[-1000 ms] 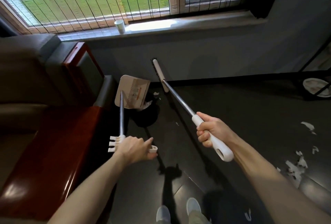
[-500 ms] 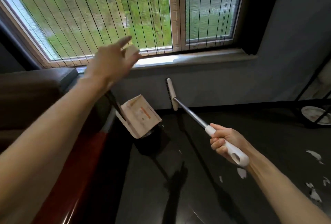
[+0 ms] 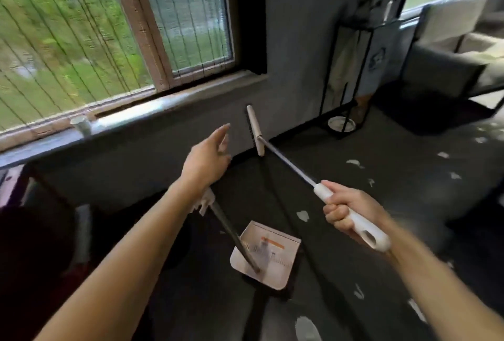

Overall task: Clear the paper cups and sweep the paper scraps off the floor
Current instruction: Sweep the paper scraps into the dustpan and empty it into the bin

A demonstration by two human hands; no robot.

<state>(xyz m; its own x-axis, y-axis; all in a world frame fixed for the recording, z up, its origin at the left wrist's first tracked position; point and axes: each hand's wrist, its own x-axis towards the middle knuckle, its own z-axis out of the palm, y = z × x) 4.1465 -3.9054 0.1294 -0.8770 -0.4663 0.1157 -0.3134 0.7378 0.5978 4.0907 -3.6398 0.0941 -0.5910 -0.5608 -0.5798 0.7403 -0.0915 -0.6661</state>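
cup (image 3: 81, 125): windowsill (image 3: 174, 101) | dustpan (image 3: 278, 248): under left hand (image 3: 207, 157) | broom (image 3: 286, 166): right hand (image 3: 349, 212) | scraps (image 3: 354, 163): right

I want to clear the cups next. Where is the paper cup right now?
In the head view, the paper cup sits on the windowsill at the left, just below the window, up and to the left of the open left hand.

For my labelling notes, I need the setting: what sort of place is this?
Most likely a sitting room in a home or small office. A wide window with a sill, a grey sofa at the far right, and a black metal stand against the wall point to that.
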